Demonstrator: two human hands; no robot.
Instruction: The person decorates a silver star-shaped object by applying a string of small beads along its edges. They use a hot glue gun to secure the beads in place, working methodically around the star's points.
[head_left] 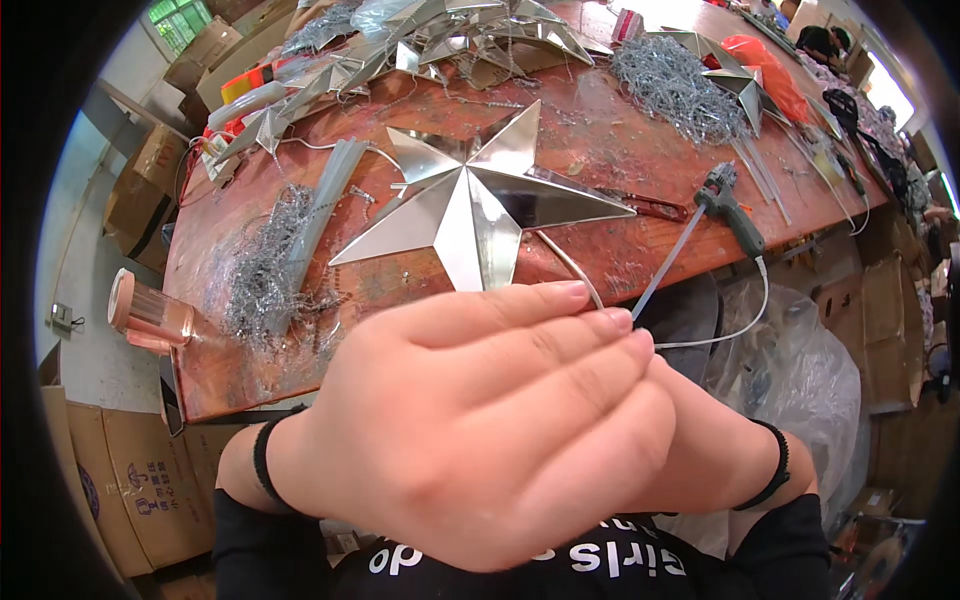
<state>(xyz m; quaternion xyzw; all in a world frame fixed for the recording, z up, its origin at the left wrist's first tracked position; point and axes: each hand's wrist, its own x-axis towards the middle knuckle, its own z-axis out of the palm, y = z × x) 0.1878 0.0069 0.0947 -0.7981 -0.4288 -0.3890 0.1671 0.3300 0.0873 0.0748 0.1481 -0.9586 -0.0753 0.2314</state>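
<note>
My left hand (490,410) is raised close in front of me, back of the hand up. Its fingers stretch flat toward the right and lie over my right hand (680,430). Only the wrist side of the right hand shows; its fingers are hidden behind the left. Just beyond both hands, a shiny silver five-pointed star (455,215) rests on the red-brown table (600,140). Red-handled pliers (655,205) lie by its right point. Farther right is a dark green glue gun (740,220) with a long translucent glue stick (668,265) in it.
Silver tinsel (262,265) and a bundle of translucent sticks (328,205) lie left of the star. A pinkish plastic cup (155,312) sits at the left edge. At the back are piled silver stars (480,40), more tinsel (680,90) and a red bag (765,75). Cartons (150,470) flank the table.
</note>
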